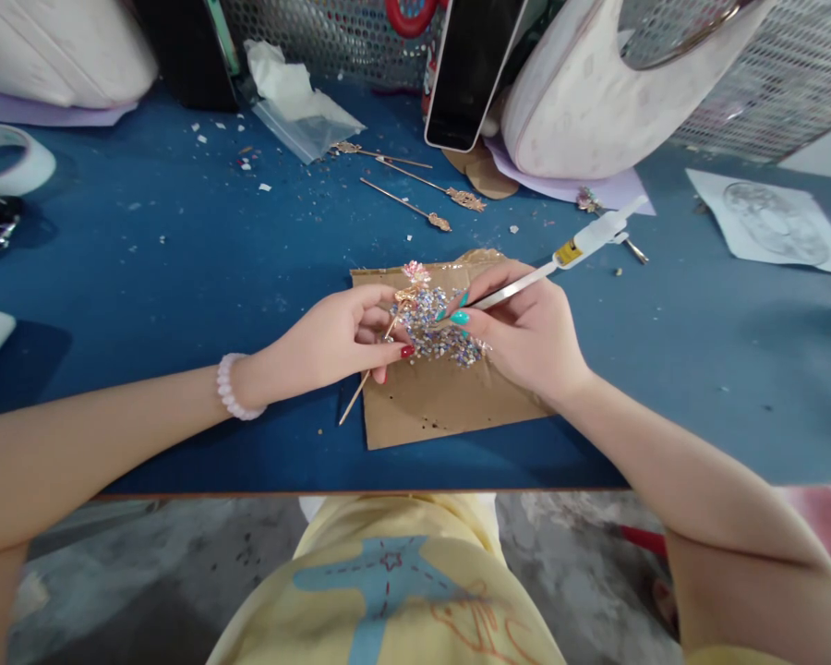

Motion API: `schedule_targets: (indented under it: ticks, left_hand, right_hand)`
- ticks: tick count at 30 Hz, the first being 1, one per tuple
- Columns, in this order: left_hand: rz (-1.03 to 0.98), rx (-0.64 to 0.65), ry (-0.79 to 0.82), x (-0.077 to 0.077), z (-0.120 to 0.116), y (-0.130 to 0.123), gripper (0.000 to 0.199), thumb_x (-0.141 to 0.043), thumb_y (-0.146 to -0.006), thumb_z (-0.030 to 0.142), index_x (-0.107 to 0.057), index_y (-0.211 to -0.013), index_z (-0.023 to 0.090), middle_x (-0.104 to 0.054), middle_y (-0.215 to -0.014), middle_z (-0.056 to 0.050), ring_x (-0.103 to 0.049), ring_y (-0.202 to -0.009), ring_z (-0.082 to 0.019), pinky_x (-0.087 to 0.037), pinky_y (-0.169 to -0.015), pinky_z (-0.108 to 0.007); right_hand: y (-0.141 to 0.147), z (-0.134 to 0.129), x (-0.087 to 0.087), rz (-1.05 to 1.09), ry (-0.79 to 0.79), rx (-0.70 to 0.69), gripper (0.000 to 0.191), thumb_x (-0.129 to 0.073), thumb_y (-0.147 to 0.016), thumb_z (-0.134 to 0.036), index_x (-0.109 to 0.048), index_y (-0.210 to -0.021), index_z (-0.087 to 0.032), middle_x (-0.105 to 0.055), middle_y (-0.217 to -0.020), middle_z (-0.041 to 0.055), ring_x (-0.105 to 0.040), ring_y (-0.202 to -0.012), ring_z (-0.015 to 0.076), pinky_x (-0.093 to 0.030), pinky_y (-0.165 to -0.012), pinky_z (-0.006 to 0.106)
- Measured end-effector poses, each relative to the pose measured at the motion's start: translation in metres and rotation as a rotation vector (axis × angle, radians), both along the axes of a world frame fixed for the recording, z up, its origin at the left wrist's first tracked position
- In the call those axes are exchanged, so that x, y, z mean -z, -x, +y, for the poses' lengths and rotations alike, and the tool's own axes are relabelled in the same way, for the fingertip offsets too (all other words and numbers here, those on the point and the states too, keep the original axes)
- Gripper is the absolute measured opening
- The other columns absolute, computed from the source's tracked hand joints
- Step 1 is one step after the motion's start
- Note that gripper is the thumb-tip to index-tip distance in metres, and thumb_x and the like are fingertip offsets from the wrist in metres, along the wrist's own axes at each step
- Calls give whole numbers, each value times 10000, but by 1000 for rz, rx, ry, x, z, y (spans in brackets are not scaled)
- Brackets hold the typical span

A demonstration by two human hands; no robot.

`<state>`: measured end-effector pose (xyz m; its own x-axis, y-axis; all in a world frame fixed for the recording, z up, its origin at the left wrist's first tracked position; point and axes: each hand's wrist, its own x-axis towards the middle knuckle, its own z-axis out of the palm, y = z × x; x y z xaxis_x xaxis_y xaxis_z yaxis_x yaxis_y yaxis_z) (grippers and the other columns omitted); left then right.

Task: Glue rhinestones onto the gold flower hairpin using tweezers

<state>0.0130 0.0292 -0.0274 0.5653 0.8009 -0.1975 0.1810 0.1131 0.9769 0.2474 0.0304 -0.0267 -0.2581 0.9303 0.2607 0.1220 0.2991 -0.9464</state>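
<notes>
My left hand (350, 337) is closed on a thin gold hairpin (352, 399), which slants down and left past the cardboard's edge. At the pin's upper end is a gold ornament with a pink flower (415, 272). A pile of small blue, clear and silvery beads (438, 332) lies on brown cardboard (415, 406), close beside the ornament. My right hand (526, 323) pinches metal tweezers (516, 287), their tips down at the beads. A white tube with a yellow label (585, 242) lines up with the tweezers' upper end; whether the two are joined is unclear.
Gold hairpins (415, 205) lie behind the cardboard, near a plastic bag (301, 106). A phone (472, 74) and a pale curved object (588, 102) stand at the back. Tape (31, 166) is far left, and a printed paper (776, 222) lies right.
</notes>
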Motion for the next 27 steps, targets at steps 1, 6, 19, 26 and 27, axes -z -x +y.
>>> schedule_targets:
  ticks: [1,6,19,26,27]
  left_hand:
    - [-1,0,-1,1,0,0,383,-745,-841,206,-557,-1173,175,-739,-931,14,-679,-524,-62,-581,-561,-208]
    - [-19,17,-32,3,1,1,362,-737,-827,170,-572,-1149,179,-716,-921,15,-685,-571,-74,-592,-571,-216]
    - [-139,-13,-25,-4,-11,1,377,-728,-875,156,-579,-1220,188,-717,-1012,11,-666,-618,-52,-584,-575,-173]
    - [-114,-27,31,-9,-12,-2,349,-738,-862,189,-589,-1177,177,-695,-935,14,-641,-574,-60,-578,-558,-189]
    - [-104,-26,29,-9,-13,-1,355,-737,-865,198,-588,-1186,180,-703,-953,5,-645,-579,-64,-581,-565,-196]
  right_hand:
    - [0,1,1,37,45,-6,308,-881,-764,-397,-628,-833,-235,-648,-702,-54,-565,-595,85,-457,-564,244]
    - [2,3,2,134,155,-3,434,-900,-712,-537,-617,-820,-226,-618,-696,-55,-546,-594,72,-431,-558,237]
    - [8,-5,1,155,228,-58,471,-923,-656,-558,-616,-779,-223,-662,-636,-66,-587,-556,79,-417,-501,223]
    - [10,-9,-5,89,215,-68,504,-937,-616,-573,-604,-746,-219,-607,-612,-74,-548,-541,75,-427,-484,220]
    - [10,-9,-5,86,210,-63,504,-938,-615,-573,-603,-745,-219,-606,-613,-74,-550,-542,75,-430,-483,219]
